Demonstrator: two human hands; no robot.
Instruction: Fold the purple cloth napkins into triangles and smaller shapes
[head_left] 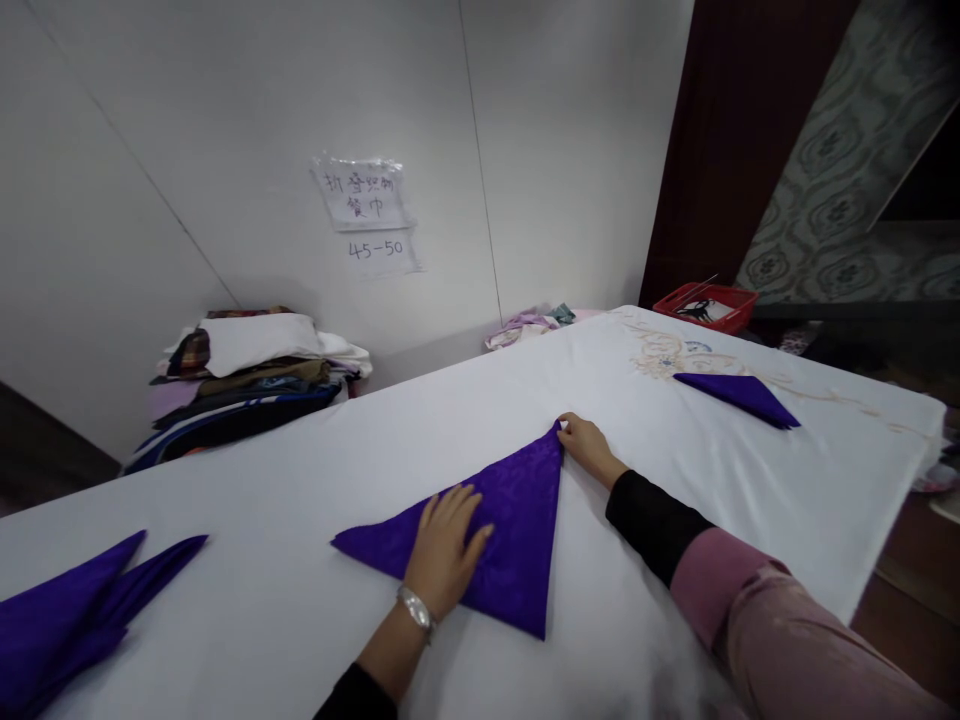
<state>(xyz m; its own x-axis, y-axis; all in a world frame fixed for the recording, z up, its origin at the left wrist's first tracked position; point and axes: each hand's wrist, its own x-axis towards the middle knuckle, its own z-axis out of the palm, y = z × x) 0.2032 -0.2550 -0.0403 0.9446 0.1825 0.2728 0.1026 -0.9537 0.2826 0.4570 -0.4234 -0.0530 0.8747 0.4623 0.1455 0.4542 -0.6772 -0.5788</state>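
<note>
A purple cloth napkin, folded into a triangle, lies flat on the white tablecloth. My left hand rests flat on the triangle's lower left part, fingers spread, a silver watch on the wrist. My right hand pinches the triangle's far top corner, fingers closed on the fabric. The right arm wears a pink sleeve over a black cuff.
A folded purple napkin lies at the far right of the table, and more purple napkins at the near left. Stacked fabrics sit by the wall, a red basket beyond the table's far corner, and a paper notice hangs on the wall.
</note>
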